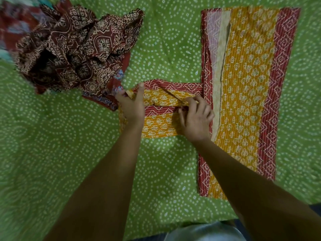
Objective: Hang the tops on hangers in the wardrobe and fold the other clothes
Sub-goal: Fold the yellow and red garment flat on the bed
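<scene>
I'm seeing the yellow garment (246, 94) lying flat on the green bedsheet (165, 49), sleeve (166, 108) out left. Left hand (132, 106) pinching the sleeve end, right hand (196, 119) gripping near the shoulder — probably straightening it to fold in. Brown pile (78, 49) waiting top-left.

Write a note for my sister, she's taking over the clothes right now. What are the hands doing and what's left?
Left hand: pinches the end of the yellow garment's sleeve.
Right hand: grips the same sleeve near the body.
The yellow garment lies flat on the green sheet, long sides already folded in, sleeve sticking out left.
The brown printed clothes sit crumpled in a pile at top left, untouched.
Left to do: fold the sleeve in, finish the yellow one, then sort the pile. No hangers or wardrobe in view.
</scene>
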Demonstrator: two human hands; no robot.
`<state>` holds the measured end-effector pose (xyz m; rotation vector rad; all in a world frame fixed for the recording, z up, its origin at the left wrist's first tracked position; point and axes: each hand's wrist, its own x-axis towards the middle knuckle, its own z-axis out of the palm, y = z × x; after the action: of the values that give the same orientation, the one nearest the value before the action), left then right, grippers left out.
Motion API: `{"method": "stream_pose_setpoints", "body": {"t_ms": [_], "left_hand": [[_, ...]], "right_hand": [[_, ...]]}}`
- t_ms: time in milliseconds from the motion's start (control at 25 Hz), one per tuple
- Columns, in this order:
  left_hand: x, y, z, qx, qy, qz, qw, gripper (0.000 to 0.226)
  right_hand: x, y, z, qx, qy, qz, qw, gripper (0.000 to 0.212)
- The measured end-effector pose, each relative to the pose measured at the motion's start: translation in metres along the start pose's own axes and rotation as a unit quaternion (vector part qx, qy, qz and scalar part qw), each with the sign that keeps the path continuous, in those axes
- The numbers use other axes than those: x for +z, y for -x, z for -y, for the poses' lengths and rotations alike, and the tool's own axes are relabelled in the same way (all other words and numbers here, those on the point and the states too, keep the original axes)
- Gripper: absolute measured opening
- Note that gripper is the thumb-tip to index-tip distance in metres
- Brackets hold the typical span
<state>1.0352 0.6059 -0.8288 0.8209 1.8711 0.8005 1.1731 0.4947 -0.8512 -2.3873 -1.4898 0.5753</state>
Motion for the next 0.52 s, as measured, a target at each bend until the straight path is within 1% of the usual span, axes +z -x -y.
{"method": "stream_pose_setpoints", "body": {"t_ms": [40,120,200,280,320,360,440,480,520], "left_hand": [[0.002,0.006,0.006,0.006,0.017,0.014,1.0,0.064],[0.002,0.011,0.011,0.064,0.0,0.022,0.998,0.068],[-0.004,0.015,0.003,0.168,-0.052,0.029,0.984,0.056],[-0.012,0.014,-0.012,0.274,-0.102,0.02,0.956,0.04],[-0.017,0.012,-0.018,0.308,-0.117,0.013,0.944,0.037],[-0.022,0.009,-0.024,0.326,-0.129,0.016,0.936,0.036],[-0.033,0.005,-0.031,0.345,-0.176,0.046,0.921,0.037],[-0.038,0.004,-0.03,0.333,-0.212,0.058,0.917,0.035],[-0.043,0.001,-0.024,0.297,-0.237,0.059,0.923,0.033]], "right_hand": [[0.001,0.0,0.001,-0.008,0.005,-0.008,1.0,0.04],[0.003,-0.001,0.003,-0.028,0.015,-0.011,0.999,0.039],[0.005,-0.001,0.008,-0.049,0.024,-0.012,0.998,0.041],[0.005,-0.002,0.014,-0.077,0.025,-0.018,0.997,0.049],[0.007,-0.003,0.018,-0.094,0.035,-0.023,0.995,0.053],[0.009,-0.003,0.022,-0.111,0.06,-0.032,0.991,0.058],[0.014,-0.003,0.03,-0.133,0.126,-0.052,0.982,0.066],[0.014,-0.004,0.033,-0.134,0.153,-0.056,0.978,0.069],[0.012,-0.006,0.034,-0.125,0.17,-0.051,0.976,0.071]]}}
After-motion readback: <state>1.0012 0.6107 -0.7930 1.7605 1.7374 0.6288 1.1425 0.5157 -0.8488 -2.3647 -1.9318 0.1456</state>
